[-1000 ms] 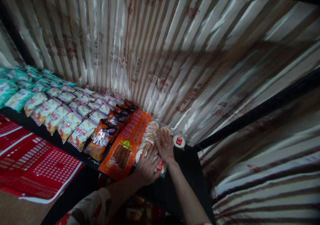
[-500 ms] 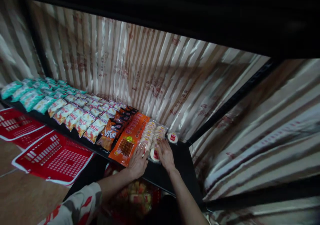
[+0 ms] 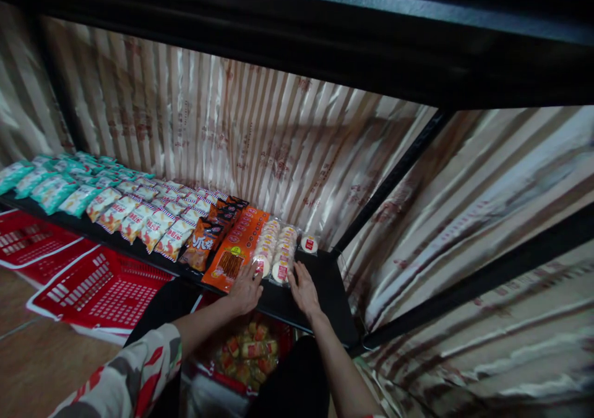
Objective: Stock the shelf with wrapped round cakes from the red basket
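Note:
Two rows of round, white wrapped snacks (image 3: pixel 281 252) with red labels lie overlapping on the black shelf (image 3: pixel 325 288). At the front of the left row is my left hand (image 3: pixel 247 289), its fingers spread at the packet's edge. My right hand (image 3: pixel 304 287) rests open along the right side of the other row, fingertips near its front packet. A single round wrapped snack (image 3: pixel 309 243) lies apart at the back right. Left of the rows is a flat orange packet (image 3: pixel 236 251) with a window showing brown sticks, beside orange-and-black snack bags (image 3: pixel 203 242).
White snack bags (image 3: pixel 160 227) and teal snack bags (image 3: pixel 53 192) fill the shelf's left part. Red baskets (image 3: pixel 99 285) stand on the floor at left. Below the shelf, a basket holds yellow-and-red wrapped packets (image 3: pixel 253 350). A black post (image 3: pixel 394 180) rises at the shelf's right corner.
Both hands have drawn back slightly from the tops of the rows, uncovering the front packets. The rows now look straighter. The camera view has shifted a little.

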`<action>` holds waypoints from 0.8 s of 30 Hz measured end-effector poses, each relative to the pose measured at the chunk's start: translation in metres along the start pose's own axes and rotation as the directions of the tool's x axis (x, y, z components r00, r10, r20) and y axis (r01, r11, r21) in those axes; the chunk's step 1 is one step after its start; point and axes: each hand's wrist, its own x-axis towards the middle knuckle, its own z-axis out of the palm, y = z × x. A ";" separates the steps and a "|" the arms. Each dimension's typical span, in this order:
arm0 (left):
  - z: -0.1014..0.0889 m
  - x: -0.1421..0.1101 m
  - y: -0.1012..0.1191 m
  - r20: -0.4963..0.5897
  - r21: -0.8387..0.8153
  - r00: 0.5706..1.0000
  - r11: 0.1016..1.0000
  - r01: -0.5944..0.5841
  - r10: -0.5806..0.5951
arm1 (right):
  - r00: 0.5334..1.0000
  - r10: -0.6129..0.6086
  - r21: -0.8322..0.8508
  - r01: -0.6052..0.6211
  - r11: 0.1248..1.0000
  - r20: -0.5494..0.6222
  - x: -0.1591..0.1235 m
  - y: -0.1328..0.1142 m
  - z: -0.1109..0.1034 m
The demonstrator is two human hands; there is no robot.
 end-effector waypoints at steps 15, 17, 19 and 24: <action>-0.006 0.060 -0.050 0.065 -0.058 0.987 0.987 0.149 -0.146 | 0.999 -0.051 0.160 0.050 0.986 0.005 0.086 0.002 0.030; -0.005 0.071 -0.058 0.072 -0.047 0.983 0.984 0.174 -0.170 | 0.996 -0.094 0.132 0.093 0.987 0.003 0.101 0.000 0.035; -0.004 0.082 -0.065 0.069 -0.036 0.980 0.982 0.188 -0.185 | 0.981 -0.195 0.088 0.195 0.977 -0.002 0.115 -0.004 0.039; 0.006 0.102 -0.082 -0.009 -0.012 0.988 0.988 0.154 -0.154 | 0.912 -0.408 -0.054 0.410 0.911 0.042 0.145 -0.018 0.052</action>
